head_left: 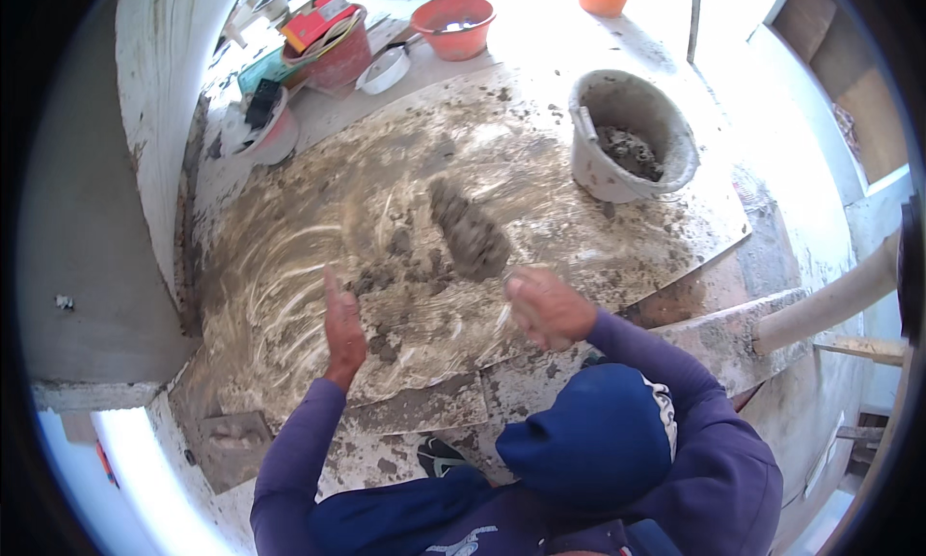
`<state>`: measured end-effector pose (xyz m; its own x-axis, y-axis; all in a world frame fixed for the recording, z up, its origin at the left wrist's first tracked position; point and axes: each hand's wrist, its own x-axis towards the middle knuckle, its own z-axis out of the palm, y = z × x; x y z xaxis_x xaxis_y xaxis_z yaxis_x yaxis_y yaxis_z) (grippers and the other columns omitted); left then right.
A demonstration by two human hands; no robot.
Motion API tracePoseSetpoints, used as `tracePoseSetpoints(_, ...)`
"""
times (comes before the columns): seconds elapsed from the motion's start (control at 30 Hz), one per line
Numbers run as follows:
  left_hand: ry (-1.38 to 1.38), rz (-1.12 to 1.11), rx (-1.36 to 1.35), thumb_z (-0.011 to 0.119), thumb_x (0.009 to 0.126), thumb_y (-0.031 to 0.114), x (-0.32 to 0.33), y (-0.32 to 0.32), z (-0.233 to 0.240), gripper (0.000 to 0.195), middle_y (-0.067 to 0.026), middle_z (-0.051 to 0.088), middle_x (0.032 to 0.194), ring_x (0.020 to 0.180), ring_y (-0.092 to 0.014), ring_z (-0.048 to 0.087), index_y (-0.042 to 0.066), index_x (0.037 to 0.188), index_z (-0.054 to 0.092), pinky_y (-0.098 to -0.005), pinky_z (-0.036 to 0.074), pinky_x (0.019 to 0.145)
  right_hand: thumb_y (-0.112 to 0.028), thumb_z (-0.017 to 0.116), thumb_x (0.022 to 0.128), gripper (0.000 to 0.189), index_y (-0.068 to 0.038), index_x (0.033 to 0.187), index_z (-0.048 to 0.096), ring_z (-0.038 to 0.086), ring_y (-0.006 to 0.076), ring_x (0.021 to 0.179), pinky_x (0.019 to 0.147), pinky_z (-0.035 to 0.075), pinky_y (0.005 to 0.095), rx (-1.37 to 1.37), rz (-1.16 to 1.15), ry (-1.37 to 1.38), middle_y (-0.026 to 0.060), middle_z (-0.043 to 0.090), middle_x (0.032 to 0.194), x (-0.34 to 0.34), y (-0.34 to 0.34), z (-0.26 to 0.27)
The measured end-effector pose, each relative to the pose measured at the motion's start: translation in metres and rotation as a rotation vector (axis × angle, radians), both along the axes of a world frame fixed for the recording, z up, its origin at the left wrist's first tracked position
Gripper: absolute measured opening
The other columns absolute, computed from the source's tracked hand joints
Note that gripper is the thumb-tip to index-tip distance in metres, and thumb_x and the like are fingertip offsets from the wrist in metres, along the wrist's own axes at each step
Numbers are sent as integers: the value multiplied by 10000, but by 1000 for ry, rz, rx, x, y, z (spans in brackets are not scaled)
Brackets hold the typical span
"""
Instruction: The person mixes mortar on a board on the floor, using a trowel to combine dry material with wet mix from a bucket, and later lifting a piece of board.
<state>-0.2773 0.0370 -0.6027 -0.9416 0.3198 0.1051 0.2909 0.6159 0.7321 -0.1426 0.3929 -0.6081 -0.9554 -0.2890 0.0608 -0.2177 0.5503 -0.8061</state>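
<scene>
My left hand [346, 333] is held edge-on with its fingers straight, above a mortar-smeared board [289, 230], and holds nothing. My right hand [550, 308] is blurred and closed, seemingly around a trowel handle that its fingers hide. Just beyond that fist, a long trowel-shaped mass of wet grey mortar [470, 230] hangs over or rests on the board; which, I cannot tell. The blade itself is covered. Loose clumps of mortar [387, 274] lie between my hands.
A grey bucket [633, 136] with mortar inside stands at the board's far right. Beyond the board are an orange basin [454, 28], a white bowl [383, 70] and a filled red bucket [333, 53]. A plastering float [233, 440] lies lower left. My bent knee [589, 437] is close by.
</scene>
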Motion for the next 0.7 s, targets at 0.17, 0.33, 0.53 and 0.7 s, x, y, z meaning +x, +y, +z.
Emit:
tracePoseSetpoints(0.17,7,95,-104,350,1082,301,-11,-47,-28,593,-228,258,1619,1513,-333,235,-34,1557,237,-385,172,1234,-284,510,995,393,2,1264,528,624,376,1106,874,512,493,326,-465,186,280,605,1183,17,114,89)
tracePoseSetpoints(0.33,42,126,-334,399,1062,269,-15,-113,-80,590,-257,276,1597,1499,-383,238,-33,1548,257,-419,203,1226,-278,545,995,394,-23,1295,544,696,315,736,592,531,415,784,-930,568,195,659,968,8,188,108)
tracePoseSetpoints(0.53,-5,27,-453,439,1043,264,4,-135,-77,605,-279,282,1582,1477,-427,256,-19,1548,262,-442,231,1210,-233,587,980,343,-57,1273,554,689,368,856,720,560,468,1018,-946,180,188,641,1045,-12,203,113)
tracePoseSetpoints(0.7,-135,70,-507,472,1028,257,18,-160,-69,607,-302,323,1552,1455,-450,286,-18,1536,286,-450,275,1189,-190,561,989,289,-24,1222,526,690,330,769,664,570,464,561,-509,189,166,651,943,-40,98,92)
